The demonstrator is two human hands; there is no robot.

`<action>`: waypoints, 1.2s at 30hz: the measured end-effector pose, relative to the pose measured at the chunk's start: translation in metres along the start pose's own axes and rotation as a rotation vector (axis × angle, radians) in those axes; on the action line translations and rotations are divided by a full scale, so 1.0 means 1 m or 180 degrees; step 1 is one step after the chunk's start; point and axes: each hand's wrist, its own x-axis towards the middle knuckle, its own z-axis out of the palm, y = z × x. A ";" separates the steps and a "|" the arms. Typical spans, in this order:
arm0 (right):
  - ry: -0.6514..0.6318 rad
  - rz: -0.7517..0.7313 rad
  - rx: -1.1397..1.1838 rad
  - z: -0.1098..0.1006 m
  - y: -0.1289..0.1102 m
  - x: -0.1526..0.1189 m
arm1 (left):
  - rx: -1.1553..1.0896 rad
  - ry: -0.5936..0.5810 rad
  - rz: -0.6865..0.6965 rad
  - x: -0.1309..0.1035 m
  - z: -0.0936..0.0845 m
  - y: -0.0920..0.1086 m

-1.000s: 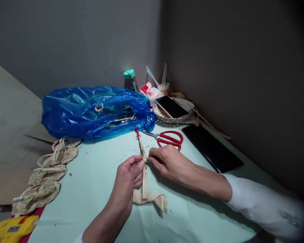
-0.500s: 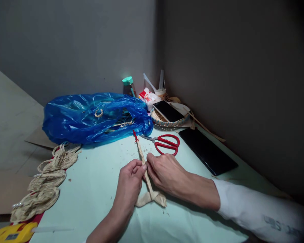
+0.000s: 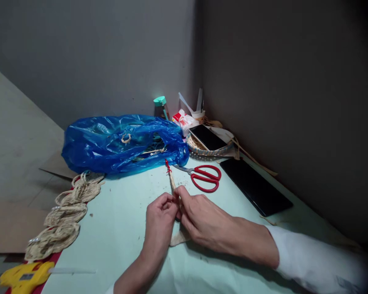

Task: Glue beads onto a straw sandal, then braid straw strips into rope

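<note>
Both hands meet on a thin pale stem of wrapped natural fibre (image 3: 172, 181), its far end tipped with red strands (image 3: 167, 165). My left hand (image 3: 162, 214) pinches it from the left between thumb and fingers. From the right, my right hand (image 3: 199, 210) closes its thumb and index finger on the same stem and covers its middle. A flat beige strip (image 3: 179, 238) pokes out below my hands; the rest of it is hidden. Just beyond my right hand lie red-handled scissors (image 3: 207, 178) with the blades pointing left.
A blue plastic bag (image 3: 110, 143) spans the back left. Braided fibre pieces (image 3: 66, 215) and a yellow glue gun (image 3: 27, 277) line the left edge. At right lies a black tablet-like slab (image 3: 257, 185); behind it a phone (image 3: 208, 137) rests on a woven basket (image 3: 199, 154). Walls meet behind.
My right hand has shifted over the stem and now hides its lower part and much of the beige strip. The whole view has swung slightly left.
</note>
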 end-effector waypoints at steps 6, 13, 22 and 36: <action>0.0157 -0.0153 -0.0581 0.014 -0.003 -0.003 | -0.0123 -0.0094 -0.0292 -0.006 -0.003 -0.002; 0.0489 -0.0674 -0.1968 0.011 -0.011 -0.017 | -0.0327 -0.0406 -0.0488 -0.010 -0.008 -0.004; 0.0224 -0.0750 -0.1138 -0.004 -0.011 -0.011 | -0.0650 -0.0202 -0.0705 -0.011 -0.006 0.000; -0.0242 0.0430 0.2605 0.006 0.016 0.010 | -0.0846 -0.0491 -0.0765 -0.009 -0.011 0.005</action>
